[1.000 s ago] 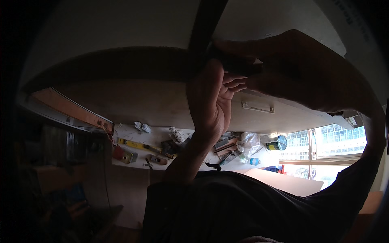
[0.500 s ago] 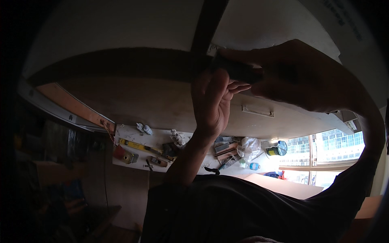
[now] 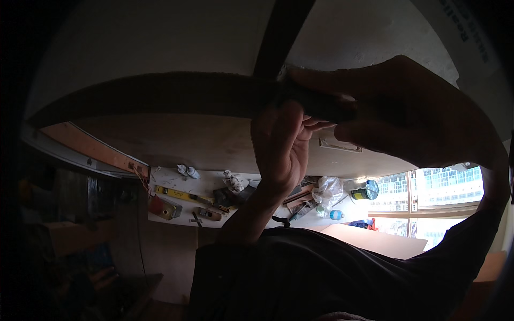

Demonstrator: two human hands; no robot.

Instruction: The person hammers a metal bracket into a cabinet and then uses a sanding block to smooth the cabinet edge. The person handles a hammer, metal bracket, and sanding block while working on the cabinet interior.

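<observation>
My right hand (image 3: 393,101) is closed on a dark, block-shaped object (image 3: 321,104) against a long dark strip (image 3: 176,93), where a second dark strip (image 3: 281,35) meets it at the upper middle. My left hand (image 3: 281,142) is raised beside the block, fingers curled; what they grip is hidden behind the thumb and in shadow. Pale panels (image 3: 171,37) lie above the strips, and a beige board (image 3: 187,136) with a pale handle-like fitting (image 3: 340,144) lies just below them.
A white worktop (image 3: 174,216) holds a yellow spirit level (image 3: 174,192), white bottles (image 3: 187,172), a wooden plane (image 3: 209,214), a plastic bag (image 3: 326,190), a green tub (image 3: 363,190) and several tools. A bright window (image 3: 447,184) is at right; dark clutter (image 3: 80,241) stands at left.
Both hands and the dark block sit somewhat lower in the picture than a second ago, and the upper strips have shifted slightly too. The grips look unchanged.
</observation>
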